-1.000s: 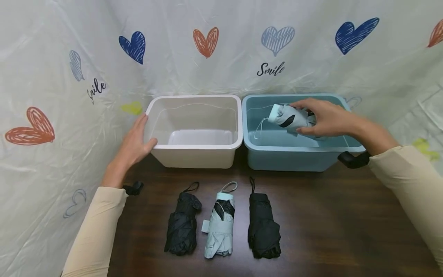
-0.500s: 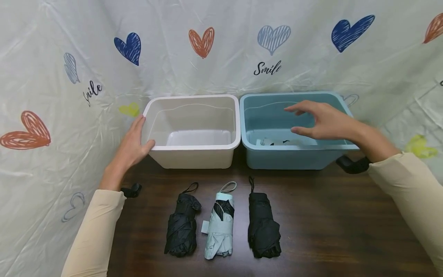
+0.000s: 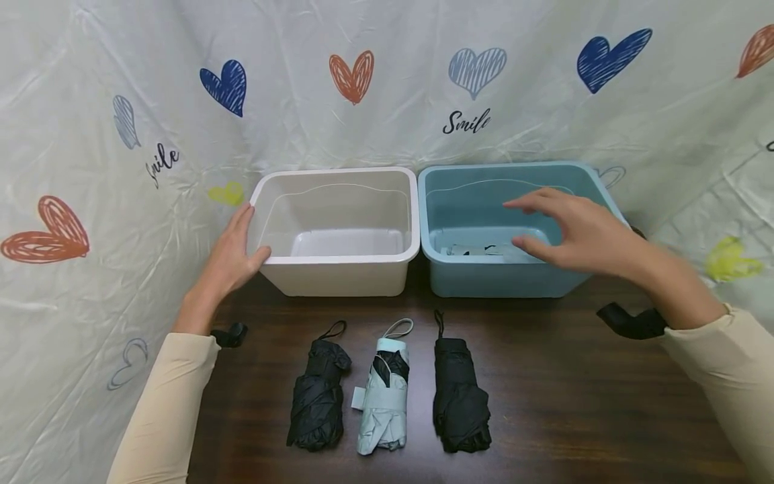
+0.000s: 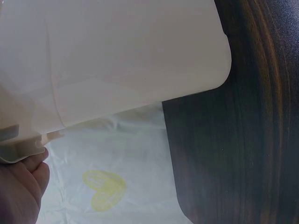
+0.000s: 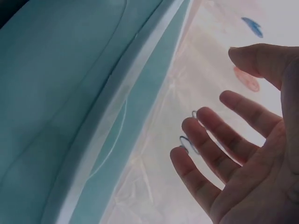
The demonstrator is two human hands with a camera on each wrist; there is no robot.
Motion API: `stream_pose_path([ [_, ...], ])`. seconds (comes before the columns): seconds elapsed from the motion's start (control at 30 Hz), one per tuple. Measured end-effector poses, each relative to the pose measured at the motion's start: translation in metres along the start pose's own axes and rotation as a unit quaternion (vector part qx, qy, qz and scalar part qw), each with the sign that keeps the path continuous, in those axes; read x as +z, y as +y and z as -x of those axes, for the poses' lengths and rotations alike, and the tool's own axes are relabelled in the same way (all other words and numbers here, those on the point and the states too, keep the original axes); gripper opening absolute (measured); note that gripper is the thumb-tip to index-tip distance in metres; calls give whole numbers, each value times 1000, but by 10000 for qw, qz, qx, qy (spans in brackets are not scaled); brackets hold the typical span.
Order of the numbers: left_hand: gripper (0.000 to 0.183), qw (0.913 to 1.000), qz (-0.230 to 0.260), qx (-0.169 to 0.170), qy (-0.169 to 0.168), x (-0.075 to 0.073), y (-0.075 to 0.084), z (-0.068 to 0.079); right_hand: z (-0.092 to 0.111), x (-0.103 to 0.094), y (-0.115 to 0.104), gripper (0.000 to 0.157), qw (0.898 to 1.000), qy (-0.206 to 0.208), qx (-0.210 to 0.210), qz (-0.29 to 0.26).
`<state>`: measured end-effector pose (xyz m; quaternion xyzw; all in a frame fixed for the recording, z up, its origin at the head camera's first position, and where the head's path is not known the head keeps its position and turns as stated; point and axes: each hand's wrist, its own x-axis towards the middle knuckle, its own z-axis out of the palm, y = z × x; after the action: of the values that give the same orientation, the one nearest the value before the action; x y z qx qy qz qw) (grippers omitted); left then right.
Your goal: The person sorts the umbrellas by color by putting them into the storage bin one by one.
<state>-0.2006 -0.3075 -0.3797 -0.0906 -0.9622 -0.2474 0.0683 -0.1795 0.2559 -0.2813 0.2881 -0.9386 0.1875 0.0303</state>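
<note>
1. A white plastic sheet (image 3: 48,154) printed with hearts hangs at the far left and runs on behind everything.
2. The left hand (image 3: 226,265) rests at the near-left corner of a cream storage bin (image 3: 338,277), its fingers fairly straight along the rim and its thumb set apart from them.
3. In front of that bin, on the dark wooden table (image 3: 574,403), lies the left black folding umbrella (image 3: 317,396), its wrist loop towards the bin.
4. Just beside it is the tagged grey-blue folding umbrella (image 3: 383,407), with a pale cap and loop.
5. Next comes the right black folding umbrella (image 3: 461,403), beside the tagged one.
6. Behind it stands the blue storage bin (image 3: 496,277); low inside, a pale umbrella with black patches (image 3: 471,249) is mostly hidden by the near wall.
7. The right hand (image 3: 586,235) hovers above the blue bin's right part, fingers spread, thumb well apart.
</note>
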Motion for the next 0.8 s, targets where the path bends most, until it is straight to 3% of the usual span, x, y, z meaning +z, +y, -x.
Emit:
stream_pose_path([
  [0.27, 90, 10000, 9, -43, -50, -2, -3, -2, 15, 18, -19, 55, 9980, 415, 186, -439],
  [0.6, 90, 10000, 47, -80, -3, 1, 0, 0, 37, 44, -31, 64, 9940, 969, -95, -490],
  [0.8, 90, 9999, 73, -60, 34, 0, -1, 1, 48, 57, -39, 59, 9921, 1118, 92, -555],
])
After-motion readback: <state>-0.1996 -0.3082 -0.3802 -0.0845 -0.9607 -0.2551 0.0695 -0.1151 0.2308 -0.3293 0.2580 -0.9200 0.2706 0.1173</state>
